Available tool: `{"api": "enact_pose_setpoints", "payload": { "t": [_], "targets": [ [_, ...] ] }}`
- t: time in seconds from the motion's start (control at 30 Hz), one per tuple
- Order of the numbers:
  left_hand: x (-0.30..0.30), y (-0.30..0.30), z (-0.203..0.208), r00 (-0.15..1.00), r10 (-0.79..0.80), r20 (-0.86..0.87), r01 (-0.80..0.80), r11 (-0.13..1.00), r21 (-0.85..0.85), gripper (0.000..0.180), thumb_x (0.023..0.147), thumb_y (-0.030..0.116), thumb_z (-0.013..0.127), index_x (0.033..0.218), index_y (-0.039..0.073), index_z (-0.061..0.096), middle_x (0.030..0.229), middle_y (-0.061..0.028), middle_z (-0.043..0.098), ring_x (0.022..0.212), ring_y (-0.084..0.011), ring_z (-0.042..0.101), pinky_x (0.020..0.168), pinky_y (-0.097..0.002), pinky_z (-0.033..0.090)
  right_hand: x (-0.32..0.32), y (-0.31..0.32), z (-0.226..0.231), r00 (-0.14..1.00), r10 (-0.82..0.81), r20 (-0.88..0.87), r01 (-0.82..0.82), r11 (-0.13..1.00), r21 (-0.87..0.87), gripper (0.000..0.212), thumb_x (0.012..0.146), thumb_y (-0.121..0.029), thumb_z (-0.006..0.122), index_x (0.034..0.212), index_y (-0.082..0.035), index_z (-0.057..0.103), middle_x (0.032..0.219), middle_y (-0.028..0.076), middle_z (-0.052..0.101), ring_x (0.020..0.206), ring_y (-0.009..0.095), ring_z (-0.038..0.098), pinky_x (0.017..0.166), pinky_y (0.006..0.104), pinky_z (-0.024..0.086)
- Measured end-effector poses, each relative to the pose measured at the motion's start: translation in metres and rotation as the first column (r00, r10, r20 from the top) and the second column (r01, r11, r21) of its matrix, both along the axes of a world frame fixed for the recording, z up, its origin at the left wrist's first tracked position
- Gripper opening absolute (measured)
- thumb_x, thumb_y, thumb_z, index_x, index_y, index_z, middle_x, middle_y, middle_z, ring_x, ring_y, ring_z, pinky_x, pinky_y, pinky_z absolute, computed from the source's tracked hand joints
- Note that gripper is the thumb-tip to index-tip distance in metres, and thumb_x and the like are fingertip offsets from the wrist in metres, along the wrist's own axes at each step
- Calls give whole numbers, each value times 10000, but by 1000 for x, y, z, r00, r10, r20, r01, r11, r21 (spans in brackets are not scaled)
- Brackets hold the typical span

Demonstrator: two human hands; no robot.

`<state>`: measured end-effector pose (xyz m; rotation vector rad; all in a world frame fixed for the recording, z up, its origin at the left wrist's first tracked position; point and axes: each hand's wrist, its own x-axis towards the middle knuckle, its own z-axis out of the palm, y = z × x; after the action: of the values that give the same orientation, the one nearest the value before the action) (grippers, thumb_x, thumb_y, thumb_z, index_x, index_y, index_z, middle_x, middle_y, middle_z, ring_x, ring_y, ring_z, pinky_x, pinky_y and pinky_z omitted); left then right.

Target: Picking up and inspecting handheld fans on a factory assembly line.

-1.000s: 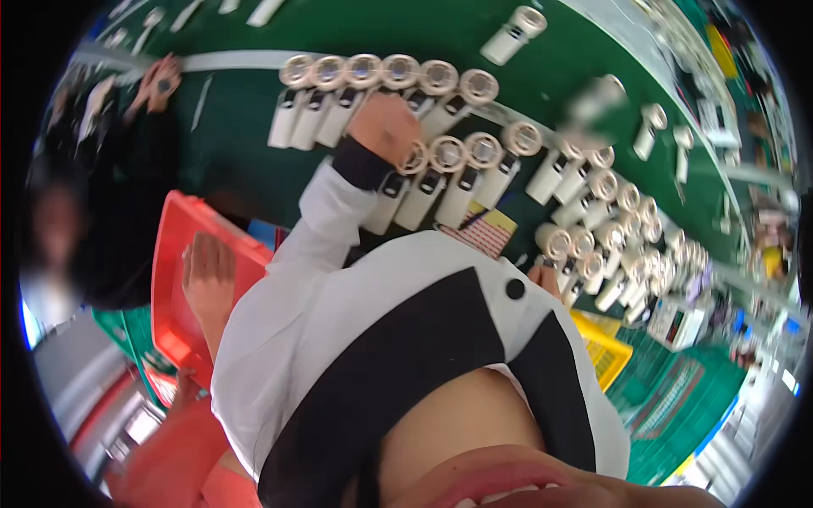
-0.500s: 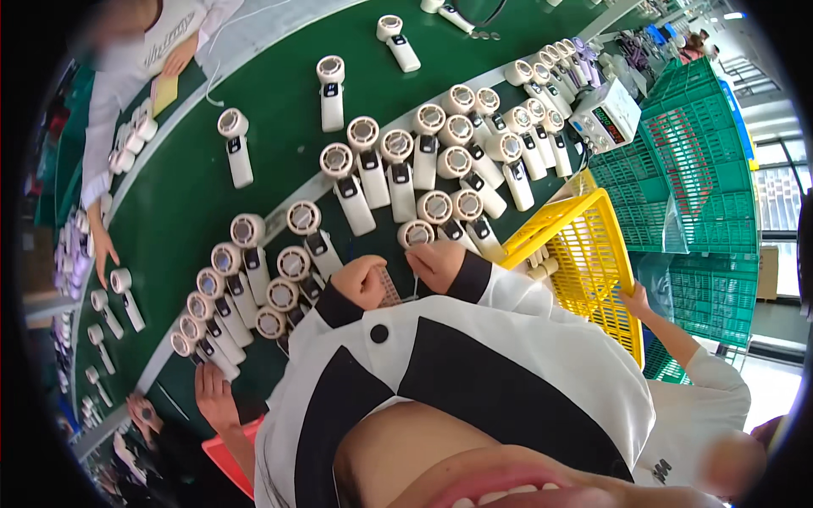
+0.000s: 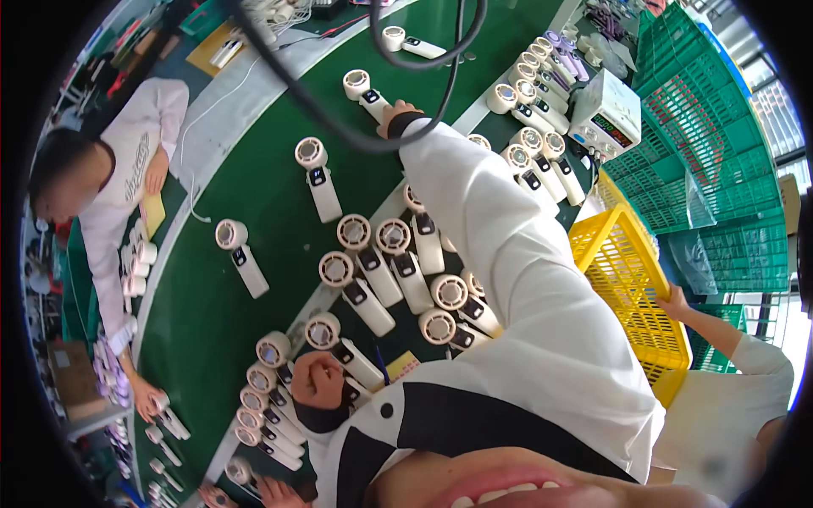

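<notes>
White handheld fans with round grilles and dark panels stand in rows and lie on the green conveyor belt. My right hand (image 3: 398, 117) reaches far forward over the belt, its fingers closed at the handle end of a handheld fan (image 3: 370, 100). Near my chest, my left hand (image 3: 317, 383) is curled into a fist; whatever is inside it is hidden. Beside that fist lies a white fan (image 3: 356, 362). A yellow and pink sheet (image 3: 404, 366) and a thin blue stick (image 3: 383, 364) lie close to my body. My right sleeve covers part of the fan rows.
Black cables (image 3: 339, 127) hang in front of the far belt. A white instrument box (image 3: 606, 114) stands right, near green crates (image 3: 703, 127). A person's hand (image 3: 675, 302) holds a yellow basket (image 3: 631, 288). At left, another worker's hand (image 3: 148, 398) touches a fan.
My right hand has moved from my chest out to a fan on the belt. My left hand stays close, now away from the sheet. The view has shifted; the left worker's hand reached a fan.
</notes>
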<state>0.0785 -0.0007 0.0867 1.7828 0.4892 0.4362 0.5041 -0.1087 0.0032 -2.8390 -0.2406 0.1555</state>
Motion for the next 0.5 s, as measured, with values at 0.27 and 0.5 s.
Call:
{"api": "enact_pose_setpoints", "payload": {
  "t": [0.27, 0.5],
  "targets": [
    [103, 80, 0, 998, -18, -55, 31, 969, 246, 198, 679, -100, 401, 746, 35, 531, 593, -48, 516, 483, -117, 461, 459, -199, 377, 130, -32, 1, 982, -142, 124, 146, 989, -24, 300, 753, -224, 455, 967, -55, 582, 996, 118, 577, 867, 264, 566, 703, 384, 443],
    [164, 108, -7, 979, -13, -203, 65, 966, 250, 205, 671, -109, 415, 776, 33, 518, 589, -54, 518, 477, -124, 467, 444, -201, 384, 206, -82, -38, 851, -351, 392, 386, 922, -13, 443, 755, -316, 501, 1118, -64, 473, 1087, 92, 530, 983, 256, 504, 876, 481, 290]
  ]
}}
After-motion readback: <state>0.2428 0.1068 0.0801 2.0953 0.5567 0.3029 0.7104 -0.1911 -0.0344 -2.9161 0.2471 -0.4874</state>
